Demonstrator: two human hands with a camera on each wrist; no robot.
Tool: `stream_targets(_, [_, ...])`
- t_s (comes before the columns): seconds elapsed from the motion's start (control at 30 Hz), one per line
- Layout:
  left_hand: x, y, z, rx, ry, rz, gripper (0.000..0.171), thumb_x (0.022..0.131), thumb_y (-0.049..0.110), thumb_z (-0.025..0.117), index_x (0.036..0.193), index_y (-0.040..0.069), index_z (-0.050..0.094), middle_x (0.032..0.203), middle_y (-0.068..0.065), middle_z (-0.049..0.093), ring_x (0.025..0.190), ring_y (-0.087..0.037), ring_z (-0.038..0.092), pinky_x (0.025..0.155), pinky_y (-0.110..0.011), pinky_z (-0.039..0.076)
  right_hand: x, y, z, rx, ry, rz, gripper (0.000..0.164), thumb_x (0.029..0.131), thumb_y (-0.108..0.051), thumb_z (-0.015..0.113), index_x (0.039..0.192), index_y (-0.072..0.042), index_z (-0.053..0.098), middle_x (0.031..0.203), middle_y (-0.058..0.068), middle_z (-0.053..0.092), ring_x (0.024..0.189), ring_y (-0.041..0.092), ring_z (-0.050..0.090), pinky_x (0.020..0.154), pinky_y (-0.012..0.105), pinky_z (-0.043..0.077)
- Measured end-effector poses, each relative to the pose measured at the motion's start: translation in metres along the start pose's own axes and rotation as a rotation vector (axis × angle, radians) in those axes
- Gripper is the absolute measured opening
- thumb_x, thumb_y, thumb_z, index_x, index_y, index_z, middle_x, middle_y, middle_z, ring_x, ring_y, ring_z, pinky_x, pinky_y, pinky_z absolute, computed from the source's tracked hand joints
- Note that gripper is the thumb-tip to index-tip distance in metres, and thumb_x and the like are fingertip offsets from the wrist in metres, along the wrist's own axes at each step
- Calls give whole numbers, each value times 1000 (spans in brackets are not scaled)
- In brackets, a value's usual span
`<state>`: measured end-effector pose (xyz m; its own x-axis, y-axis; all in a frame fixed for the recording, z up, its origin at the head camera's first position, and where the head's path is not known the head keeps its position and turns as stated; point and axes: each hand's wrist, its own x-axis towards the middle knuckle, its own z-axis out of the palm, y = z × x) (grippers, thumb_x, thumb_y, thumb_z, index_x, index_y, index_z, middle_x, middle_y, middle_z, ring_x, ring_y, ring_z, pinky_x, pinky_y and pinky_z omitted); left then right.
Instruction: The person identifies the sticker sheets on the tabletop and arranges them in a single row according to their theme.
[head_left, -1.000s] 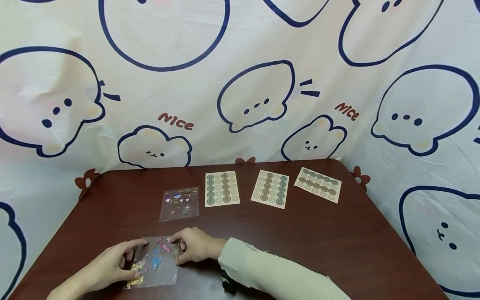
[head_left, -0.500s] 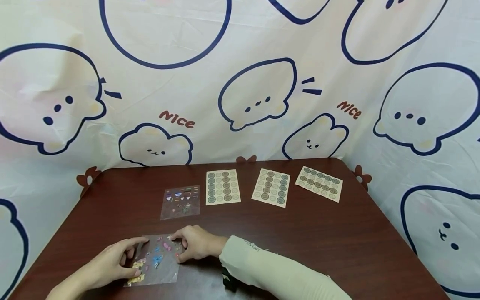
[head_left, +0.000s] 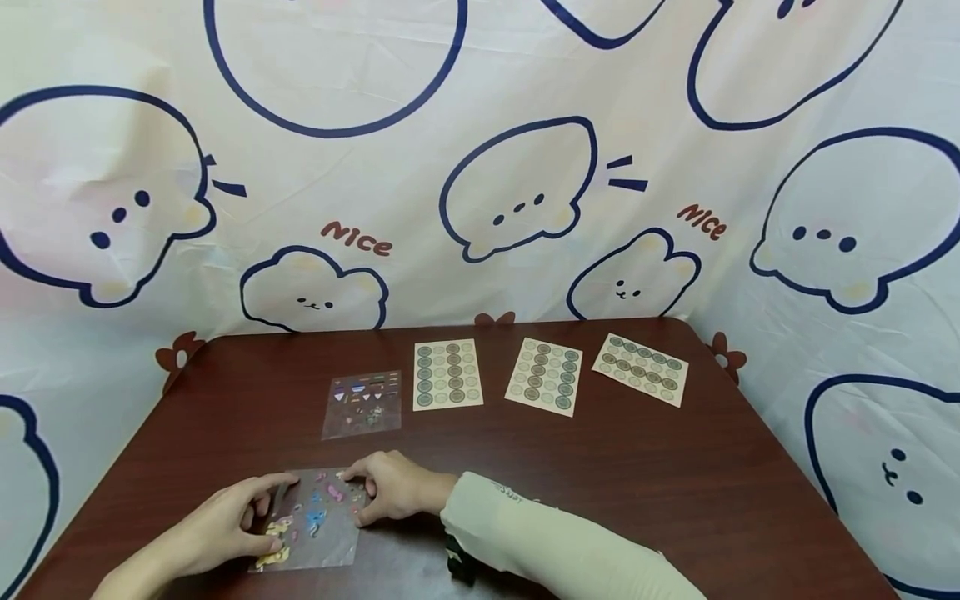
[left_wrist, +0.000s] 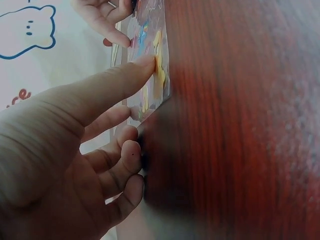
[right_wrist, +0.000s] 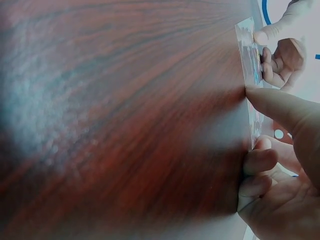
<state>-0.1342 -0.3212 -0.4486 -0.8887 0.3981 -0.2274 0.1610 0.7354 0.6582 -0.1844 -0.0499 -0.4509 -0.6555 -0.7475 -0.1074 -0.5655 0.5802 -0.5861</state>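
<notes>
The clear sticker sheet (head_left: 311,521) lies flat on the brown table (head_left: 637,500) at about seven o'clock from the table's middle, close to the near edge, and both hands are on it. Our left hand (head_left: 221,527) rests on its left side with the thumb stretched out and pressed onto a yellow sticker (left_wrist: 159,70), while the other fingers curl loosely beside the sheet's edge. Our right hand (head_left: 393,486), in a pale sleeve (head_left: 555,546), holds the sheet's right edge down with thumb and bent fingertips; neither hand is wrapped around anything.

As far as we can judge, the work is at an early point: the colourful stickers on the sheet look to be in place, none seems lifted, and the thumb only touches the yellow one.

At about eleven o'clock sits a second clear sheet (head_left: 362,403) with small shapes, untouched. From twelve to two o'clock, three paper sheets of round stickers lie in a row: first (head_left: 447,375), second (head_left: 543,377) and third (head_left: 640,368); their print is too small to read.

The only writing we can read is "Nice", twice on the cartoon backdrop cloth (head_left: 480,125) behind the table.
</notes>
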Motion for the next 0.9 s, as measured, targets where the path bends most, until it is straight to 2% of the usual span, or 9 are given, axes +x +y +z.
stream_targets(0.53, [-1, 1, 1, -8, 12, -9, 76, 80, 27, 85, 142, 0, 51, 87, -4, 46, 57, -3, 37, 52, -25, 32, 0, 2, 0, 17, 1, -11, 56, 81, -17, 86, 133, -13, 66, 63, -12, 47, 56, -4, 42, 73, 8, 40])
stream_targets(0.7, [-2, 3, -1, -18, -9, -4, 75, 82, 28, 84, 143, -1, 50, 88, -4, 48, 56, -3, 39, 51, -24, 35, 0, 4, 0, 32, -8, -23, 55, 82, -19, 85, 134, -13, 66, 64, -14, 48, 57, -5, 42, 74, 7, 40])
stream_targets(0.9, [-2, 5, -5, -25, -7, 33, 69, 87, 26, 79, 142, -3, 49, 84, -5, 51, 56, -2, 44, 50, -24, 39, -2, 7, -9, 186, -55, -44, 47, 89, -17, 78, 134, -9, 65, 70, -11, 56, 55, -4, 46, 64, 10, 43])
